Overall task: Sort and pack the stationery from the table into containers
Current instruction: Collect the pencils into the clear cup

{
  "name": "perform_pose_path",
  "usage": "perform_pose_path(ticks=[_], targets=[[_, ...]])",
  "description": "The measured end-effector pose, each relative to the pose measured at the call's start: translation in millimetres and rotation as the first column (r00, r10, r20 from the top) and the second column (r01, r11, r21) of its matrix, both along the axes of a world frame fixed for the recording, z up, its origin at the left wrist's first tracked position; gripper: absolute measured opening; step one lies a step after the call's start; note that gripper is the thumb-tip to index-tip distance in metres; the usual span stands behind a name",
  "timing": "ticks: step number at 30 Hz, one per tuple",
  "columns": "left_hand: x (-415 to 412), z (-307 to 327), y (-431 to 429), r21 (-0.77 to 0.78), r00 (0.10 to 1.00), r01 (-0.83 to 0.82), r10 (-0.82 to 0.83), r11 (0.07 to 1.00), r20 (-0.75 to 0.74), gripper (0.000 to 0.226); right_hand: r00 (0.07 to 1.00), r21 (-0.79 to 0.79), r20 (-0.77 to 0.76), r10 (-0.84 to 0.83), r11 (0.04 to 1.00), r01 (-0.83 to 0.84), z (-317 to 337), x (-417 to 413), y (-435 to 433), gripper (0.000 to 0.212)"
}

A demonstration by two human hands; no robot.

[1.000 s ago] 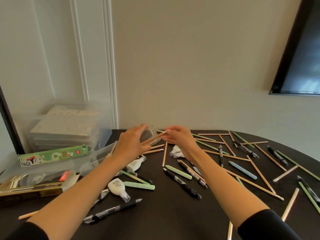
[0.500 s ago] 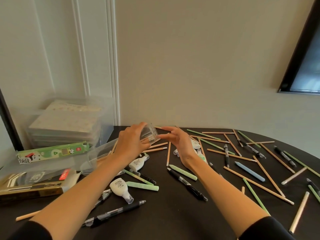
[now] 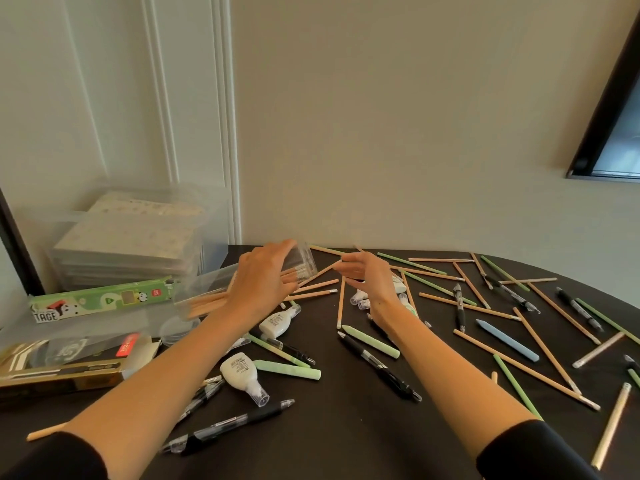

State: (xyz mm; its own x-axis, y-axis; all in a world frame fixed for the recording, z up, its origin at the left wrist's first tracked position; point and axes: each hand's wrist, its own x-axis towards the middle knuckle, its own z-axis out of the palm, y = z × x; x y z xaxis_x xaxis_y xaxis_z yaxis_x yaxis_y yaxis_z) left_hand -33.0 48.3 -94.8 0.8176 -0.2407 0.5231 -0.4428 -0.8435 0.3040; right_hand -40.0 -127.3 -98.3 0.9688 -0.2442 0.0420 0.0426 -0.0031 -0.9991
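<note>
My left hand (image 3: pixel 266 282) grips a clear plastic container (image 3: pixel 306 263) that lies tilted near the table's back edge, with several wooden pencils (image 3: pixel 207 303) inside it. My right hand (image 3: pixel 367 277) is just to its right, fingers fairly straight. The fingertips are at the end of a wooden pencil (image 3: pixel 322 271) that points into the container's mouth. More wooden and green pencils (image 3: pixel 540 344), black pens (image 3: pixel 381 367), white correction bottles (image 3: pixel 242 374) and pastel sticks (image 3: pixel 507 339) lie scattered over the dark table (image 3: pixel 346 427).
At the left stand stacked clear boxes (image 3: pixel 128 240), a green panda-print pencil box (image 3: pixel 104 301) and an open gold carton (image 3: pixel 62 367). A wall is close behind the table, and the rounded table edge curves off at the right.
The pencil has slid further into the container. My right hand went from pinching it to touching its end with straighter fingers. The view shifted slightly left.
</note>
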Motion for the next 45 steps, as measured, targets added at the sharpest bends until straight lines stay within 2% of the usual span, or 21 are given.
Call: perform_pose_path(ticks=[1, 3, 5, 6, 8, 10, 13, 15, 18, 20, 22, 24, 27, 30, 35, 41, 42, 43, 45], targets=[[2.1, -0.3, 0.5, 0.003, 1.0, -0.022, 0.022, 1.0, -0.012, 0.066, 0.994, -0.064, -0.062, -0.086, 0.995, 0.082, -4.3, 5.8, -3.7, 0.03], [7.0, -0.8, 1.9, 0.008, 0.997, -0.064, 0.064, 0.998, -0.031, 0.065, 0.975, -0.356, -0.166, -0.149, 0.931, 0.081, -13.5, 15.0, -9.3, 0.029], [12.9, -0.9, 3.1, 0.011, 0.994, -0.1, 0.1, 0.995, -0.05, 0.065, 0.962, -0.663, -0.229, -0.145, 0.747, -0.046, -23.0, 21.5, -9.9, 0.028], [15.3, -0.8, 3.3, 0.014, 0.992, -0.114, 0.115, 0.993, -0.058, 0.064, 0.956, -0.754, -0.254, -0.144, 0.649, -0.102, -28.1, 25.1, -8.7, 0.027], [19.9, -1.6, 3.6, 0.02, 0.989, -0.132, 0.133, 0.991, -0.071, 0.063, 0.935, -0.823, -0.324, -0.143, 0.53, -0.204, -39.8, 34.5, -5.1, 0.027], [22.5, -2.9, 4.1, 0.027, 0.988, -0.135, 0.137, 0.99, -0.077, 0.063, 0.914, -0.842, -0.374, -0.155, 0.469, -0.265, -45.9, 39.9, -1.9, 0.024], [27.2, -5.3, 7.2, 0.034, 0.987, -0.138, 0.14, 0.99, -0.077, 0.063, 0.907, -0.819, -0.389, -0.163, 0.511, -0.259, -47.3, 45.9, -1.0, 0.022], [30.2, -7.0, 10.0, 0.034, 0.985, -0.148, 0.15, 0.988, -0.082, 0.063, 0.905, -0.762, -0.394, -0.158, 0.607, -0.226, -44.1, 47.4, -1.5, 0.025], [34.7, -7.6, 13.0, 0.024, 0.982, -0.166, 0.167, 0.986, -0.085, 0.061, 0.893, -0.514, -0.437, -0.107, 0.845, -0.15, -34.4, 48.4, 1.5, 0.014], [38.1, -7.6, 15.1, 0.012, 0.982, -0.169, 0.169, 0.986, -0.085, 0.059, 0.895, -0.404, -0.443, -0.058, 0.904, -0.142, -29.3, 51.3, 3.9, 0.009], [39.6, -7.2, 17.0, 0.006, 0.982, -0.168, 0.168, 0.986, -0.082, 0.059, 0.912, -0.394, -0.409, 0.031, 0.896, -0.207, -27.6, 53.2, 4.8, 0.009], [41.0, -6.8, 21.0, 0.002, 0.982, -0.175, 0.174, 0.985, -0.075, 0.06, 0.938, -0.559, -0.333, 0.095, 0.781, -0.277, -30.7, 57.2, 2.6, 0.013], [43.0, -6.4, 28.6, -0.003, 0.978, -0.197, 0.196, 0.98, -0.063, 0.059, 0.969, -0.814, -0.204, 0.14, 0.525, -0.247, -36.5, 66.9, 1.9, 0.022], [45.2, -7.0, 32.9, -0.001, 0.976, -0.211, 0.21, 0.978, -0.057, 0.057, 0.968, -0.914, -0.202, 0.149, 0.326, -0.241, -38.2, 74.9, 6.3, 0.025], [49.9, -10.5, 33.7, 0.021, 0.974, -0.213, 0.214, 0.977, -0.078, 0.059, 0.951, -0.959, -0.27, 0.152, 0.05, -0.28, -42.8, 81.9, 7.0, 0.022], [51.2, -12.3, 32.1, 0.086, 0.967, -0.224, 0.232, 0.971, -0.103, 0.064, 0.959, -0.971, -0.191, 0.208, -0.182, -0.154, -44.0, 75.5, -1.9, 0.025], [50.7, -12.1, 31.5, 0.097, 0.966, -0.227, 0.237, 0.969, -0.105, 0.064, 0.961, -0.971, -0.18, 0.208, -0.195, -0.14, -43.1, 73.5, -4.5, 0.025], [50.3, -11.8, 31.2, 0.111, 0.964, -0.231, 0.243, 0.967, -0.106, 0.064, 0.963, -0.975, -0.173, 0.207, -0.174, -0.138, -42.1, 72.5, -7.0, 0.024], [48.7, -11.0, 29.9, 0.135, 0.961, -0.24, 0.255, 0.961, -0.106, 0.064, 0.96, -0.984, -0.179, 0.216, -0.018, -0.18, -39.1, 69.0, -12.7, 0.021]])
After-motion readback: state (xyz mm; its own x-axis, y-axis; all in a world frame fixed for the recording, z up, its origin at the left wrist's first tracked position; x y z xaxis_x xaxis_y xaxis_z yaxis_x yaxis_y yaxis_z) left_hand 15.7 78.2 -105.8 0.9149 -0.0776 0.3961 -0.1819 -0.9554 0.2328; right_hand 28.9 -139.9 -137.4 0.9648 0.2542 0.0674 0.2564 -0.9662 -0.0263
